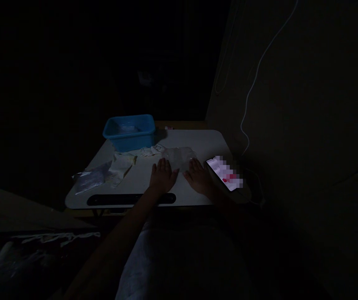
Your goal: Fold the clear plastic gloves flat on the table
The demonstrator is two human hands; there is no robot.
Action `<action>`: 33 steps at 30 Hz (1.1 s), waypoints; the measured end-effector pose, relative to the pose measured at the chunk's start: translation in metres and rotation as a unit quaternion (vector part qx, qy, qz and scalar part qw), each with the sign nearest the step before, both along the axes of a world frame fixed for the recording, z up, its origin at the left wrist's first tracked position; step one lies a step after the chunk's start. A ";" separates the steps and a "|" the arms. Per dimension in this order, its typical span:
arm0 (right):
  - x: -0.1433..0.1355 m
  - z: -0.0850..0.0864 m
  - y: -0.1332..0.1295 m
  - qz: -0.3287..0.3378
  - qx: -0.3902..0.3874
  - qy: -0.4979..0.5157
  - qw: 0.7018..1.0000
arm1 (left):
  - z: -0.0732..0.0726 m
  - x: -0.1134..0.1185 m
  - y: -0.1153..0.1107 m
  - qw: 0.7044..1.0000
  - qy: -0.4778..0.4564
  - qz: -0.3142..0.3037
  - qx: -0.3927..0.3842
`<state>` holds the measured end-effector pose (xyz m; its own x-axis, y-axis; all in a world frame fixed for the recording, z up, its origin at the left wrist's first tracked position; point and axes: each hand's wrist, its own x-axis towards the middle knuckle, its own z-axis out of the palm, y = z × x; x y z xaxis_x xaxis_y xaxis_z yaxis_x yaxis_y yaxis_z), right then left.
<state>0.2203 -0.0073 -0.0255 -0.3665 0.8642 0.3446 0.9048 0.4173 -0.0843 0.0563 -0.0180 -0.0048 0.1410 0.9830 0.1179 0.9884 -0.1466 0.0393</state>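
A clear, crinkled plastic bag (179,155) lies flat on the white folding table (194,136). My left hand (163,177) rests palm down at the bag's near left edge, its fingertips touching the plastic. On the near right edge lies my right hand (199,177), also palm down with the thumb spread away from the fingers. Both hands are open, and neither grips anything. Dim light hides the finer detail of the bag and whether anything is inside it.
A blue plastic basin (131,139) stands at the table's back left. Crumpled whitish pieces (121,166) and another clear plastic packet (91,178) lie in front of it. To the right is a lit phone (224,173). A white cable (254,79) hangs along the wall.
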 end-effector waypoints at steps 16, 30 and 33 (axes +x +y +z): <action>-0.001 0.011 0.006 0.087 0.000 0.010 0.996 | -0.001 -0.005 -0.003 1.000 0.007 0.009 0.006; -0.011 0.000 0.010 -0.009 0.005 -0.016 1.000 | -0.001 -0.004 -0.010 1.000 0.010 0.009 0.010; -0.013 0.000 0.010 -0.050 0.005 -0.014 0.999 | -0.001 -0.004 -0.011 1.000 0.015 0.011 0.012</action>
